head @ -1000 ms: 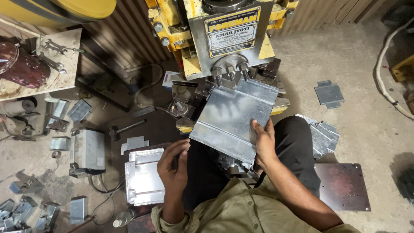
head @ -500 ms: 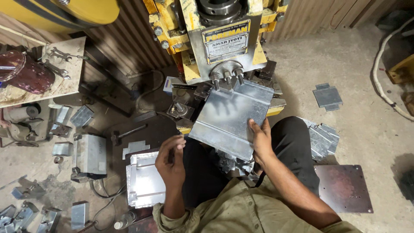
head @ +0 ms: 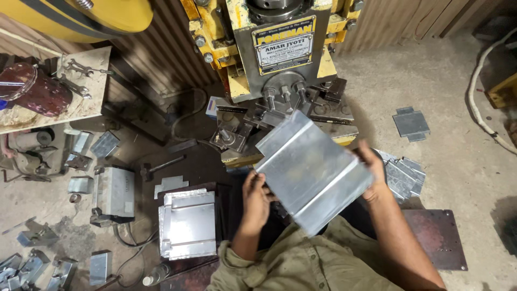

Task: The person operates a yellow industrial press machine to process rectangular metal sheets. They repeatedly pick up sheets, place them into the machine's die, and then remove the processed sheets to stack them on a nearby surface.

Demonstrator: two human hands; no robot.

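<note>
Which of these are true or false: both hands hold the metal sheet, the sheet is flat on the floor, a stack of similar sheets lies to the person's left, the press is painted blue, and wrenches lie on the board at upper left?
1. Both hands hold the metal sheet. True: the left hand grips its left edge, the right hand its right edge.
2. The sheet lies flat on the floor. False: it is held up in front of the press.
3. A stack of similar sheets lies to the person's left. True.
4. The press is painted blue. False: it is yellow and grey.
5. Wrenches lie on the board at upper left. True.
</note>
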